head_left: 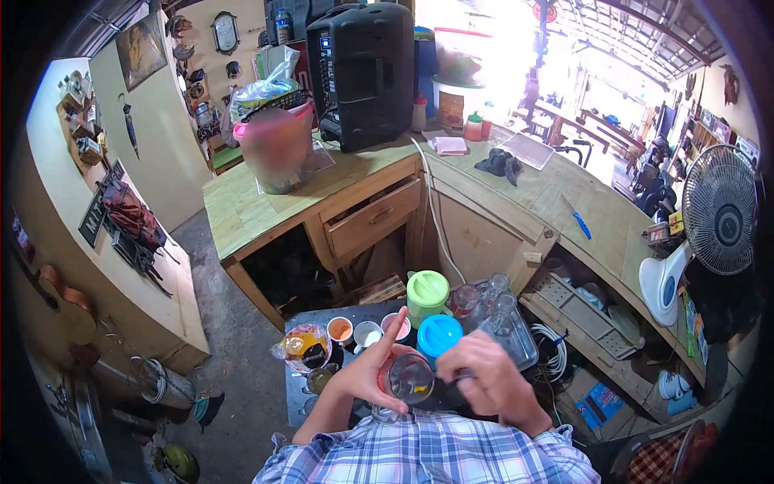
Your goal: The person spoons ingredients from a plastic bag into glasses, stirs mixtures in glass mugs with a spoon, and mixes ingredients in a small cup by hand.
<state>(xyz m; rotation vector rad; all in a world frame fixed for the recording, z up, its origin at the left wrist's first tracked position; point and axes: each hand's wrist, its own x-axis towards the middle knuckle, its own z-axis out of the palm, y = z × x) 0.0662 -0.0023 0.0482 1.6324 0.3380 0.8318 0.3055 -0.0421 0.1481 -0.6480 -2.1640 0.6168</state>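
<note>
My left hand (367, 375) is wrapped around a clear glass (410, 379), with the thumb and fingers spread on its side. A small yellow bit shows inside the glass. Just right of the glass, my right hand (492, 375) is closed and blurred; a dark thing shows at its fingers, too unclear to name. Beyond the hands stand a blue-lidded container (439, 335) and a green-lidded pitcher (428, 292). Small cups, one with orange contents (340, 330) and one white (368, 334), are left of them.
Several upturned glasses stand on a clear tray (524, 347) at right. A bag with yellow contents (305, 347) lies left. Behind are a wooden counter (363, 173), black speaker (367, 77), pink bucket (278, 149), blue-handled knife (581, 226) and fan (721, 210).
</note>
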